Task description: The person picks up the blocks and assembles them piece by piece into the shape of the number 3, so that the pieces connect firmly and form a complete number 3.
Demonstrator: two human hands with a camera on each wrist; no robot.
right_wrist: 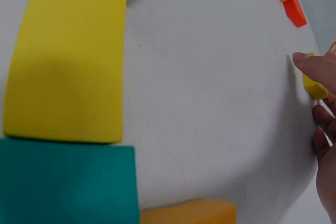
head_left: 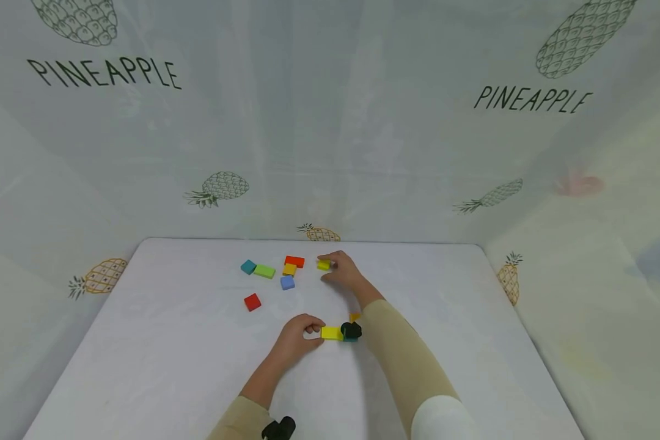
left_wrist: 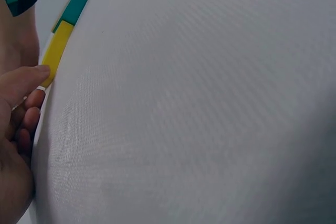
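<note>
My left hand (head_left: 299,335) pinches the left end of a long yellow block (head_left: 331,333) between thumb and fingers. This block meets a teal block (right_wrist: 68,182) at its right end, with an orange block (right_wrist: 191,213) beside the teal one. Farther back, my right hand (head_left: 342,269) is spread around a smaller yellow block (head_left: 323,264), thumb on the near side and a finger on the far side. In the head view a gap shows between the thumb and that block. My right sleeve and a black wrist device partly hide the teal and orange blocks.
Left of my right hand lie a red block (head_left: 294,261), an orange block (head_left: 289,270) and a blue block (head_left: 288,282). Farther left are a green block (head_left: 264,271), a teal block (head_left: 248,267) and a red block (head_left: 252,302). A pineapple-print curtain (head_left: 330,122) hangs behind the white table (head_left: 170,342).
</note>
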